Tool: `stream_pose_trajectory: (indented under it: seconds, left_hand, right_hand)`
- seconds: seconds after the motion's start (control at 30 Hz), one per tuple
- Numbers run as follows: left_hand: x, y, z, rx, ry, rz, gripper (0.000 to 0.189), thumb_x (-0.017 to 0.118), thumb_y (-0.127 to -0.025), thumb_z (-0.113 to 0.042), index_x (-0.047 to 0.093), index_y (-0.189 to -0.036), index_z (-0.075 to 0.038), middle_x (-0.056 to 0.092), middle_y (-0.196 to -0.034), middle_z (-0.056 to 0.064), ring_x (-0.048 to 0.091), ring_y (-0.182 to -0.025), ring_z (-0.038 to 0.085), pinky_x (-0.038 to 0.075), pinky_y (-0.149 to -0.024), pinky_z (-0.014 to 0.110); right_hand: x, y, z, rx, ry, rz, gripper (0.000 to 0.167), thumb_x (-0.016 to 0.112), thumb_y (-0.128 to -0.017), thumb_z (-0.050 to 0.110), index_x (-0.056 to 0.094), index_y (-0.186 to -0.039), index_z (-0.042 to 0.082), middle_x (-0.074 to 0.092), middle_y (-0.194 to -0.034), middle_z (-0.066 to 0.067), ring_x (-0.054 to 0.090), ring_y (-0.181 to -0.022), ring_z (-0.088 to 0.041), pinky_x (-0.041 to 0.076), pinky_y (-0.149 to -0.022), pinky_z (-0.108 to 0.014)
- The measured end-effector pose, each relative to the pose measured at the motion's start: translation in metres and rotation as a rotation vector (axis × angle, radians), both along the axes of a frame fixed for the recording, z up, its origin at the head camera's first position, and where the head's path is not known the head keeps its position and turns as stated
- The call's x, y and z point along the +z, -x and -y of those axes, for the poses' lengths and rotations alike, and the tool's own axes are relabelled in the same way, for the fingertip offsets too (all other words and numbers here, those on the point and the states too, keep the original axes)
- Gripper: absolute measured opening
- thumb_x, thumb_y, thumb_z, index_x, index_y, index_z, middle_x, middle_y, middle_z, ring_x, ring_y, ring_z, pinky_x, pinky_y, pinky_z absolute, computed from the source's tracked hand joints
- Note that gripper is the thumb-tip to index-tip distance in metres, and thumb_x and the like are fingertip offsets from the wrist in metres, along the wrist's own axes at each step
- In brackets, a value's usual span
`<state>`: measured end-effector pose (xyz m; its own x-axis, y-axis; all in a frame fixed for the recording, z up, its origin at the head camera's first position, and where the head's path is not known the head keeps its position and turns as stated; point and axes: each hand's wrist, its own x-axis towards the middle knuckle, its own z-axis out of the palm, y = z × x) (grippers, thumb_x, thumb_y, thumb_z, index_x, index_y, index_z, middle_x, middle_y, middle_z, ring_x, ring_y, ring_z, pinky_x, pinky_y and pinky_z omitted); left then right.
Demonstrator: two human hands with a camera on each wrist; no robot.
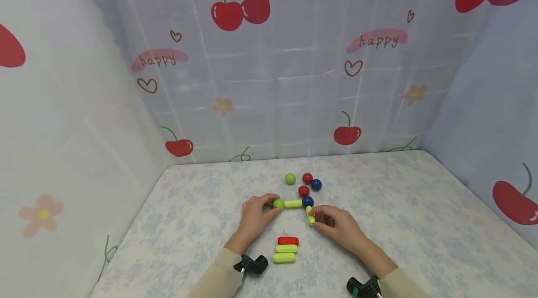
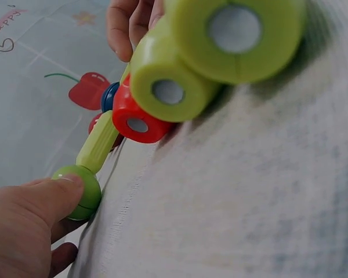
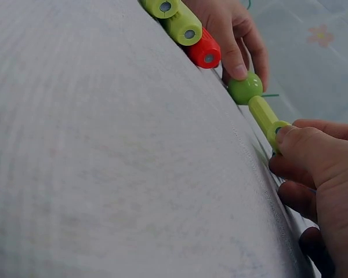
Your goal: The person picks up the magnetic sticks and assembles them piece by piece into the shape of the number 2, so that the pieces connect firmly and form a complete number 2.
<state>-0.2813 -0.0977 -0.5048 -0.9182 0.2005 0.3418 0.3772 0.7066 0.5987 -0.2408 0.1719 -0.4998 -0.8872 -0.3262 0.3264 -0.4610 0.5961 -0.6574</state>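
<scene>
My left hand (image 1: 257,216) pinches a green ball (image 1: 279,204) between thumb and fingers. From that ball a yellow-green magnetic rod (image 1: 293,204) runs right to a dark blue ball (image 1: 307,202). A second yellow-green rod (image 1: 310,216) extends from the blue ball toward the person, and my right hand (image 1: 338,225) pinches its near end. In the right wrist view, the thumb and index finger close on this rod's end (image 3: 276,134), with the blue ball mostly hidden behind it. The left wrist view shows the thumb on top of the green ball (image 2: 81,194).
Nearer the person lie a red rod (image 1: 287,240) and two yellow-green rods (image 1: 286,249), (image 1: 284,258) side by side, with silvery discs in their ends. Behind the joined pieces sit a loose green ball (image 1: 290,178), two red balls (image 1: 307,178), and another blue ball (image 1: 316,184). A printed curtain (image 1: 294,78) surrounds the table.
</scene>
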Motion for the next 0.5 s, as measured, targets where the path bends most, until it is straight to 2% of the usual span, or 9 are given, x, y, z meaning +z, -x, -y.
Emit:
stream_pose_trajectory:
  seconds: [0.5]
  left_hand:
    - [0.0016,-0.0013,-0.0007,0.005,0.004,0.005,0.031,0.075,-0.09,-0.033,0.07,-0.12,-0.028,0.072,-0.108,-0.008,0.059,-0.1,0.015,0.037,-0.099,0.051]
  right_hand:
    - [-0.0008,-0.001,-0.0001,-0.016,-0.02,0.002,0.027,0.074,-0.09,0.014,0.07,-0.114,0.026,0.065,-0.092,0.012,0.054,-0.074,0.003,0.049,-0.064,-0.021]
